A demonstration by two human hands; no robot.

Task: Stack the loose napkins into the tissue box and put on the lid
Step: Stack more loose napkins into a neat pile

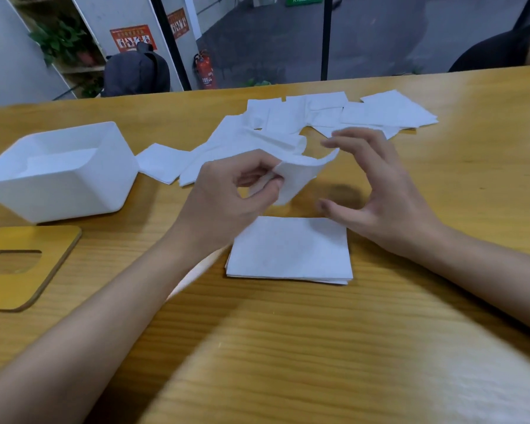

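While the wooden table (288, 347) takes up nearly everything you see, the job on it looks, by my reckoning, only partly done. Across its far side the loose napkins (288, 117) lie in an overlapping scatter, with the nearest ones reaching just beside the tissue box (74, 191). That white box stands open at your left. Something pale and flat lies inside it, perhaps napkins already loaded, though you cannot tell for sure. Its lid (52, 240), a yellow board with a rounded cut-out, lies flat on the table in front of the box, so the closing step is not yet done. Right before you sits a neat stack of napkins (288, 249), squared up on the table and not yet in the box. Your right hand (389, 203) hovers above and beyond that stack with fingers spread and thumb apart, gripping nothing. Whether its fingertips brush the raised napkin is too blurred to say. Your left hand (227, 194) pinches one single napkin (300, 172) between thumb and fingers, holding it in the air over the stack. Left to do, as I judge it: gather the scatter, move the stack into the box, then fit the lid.
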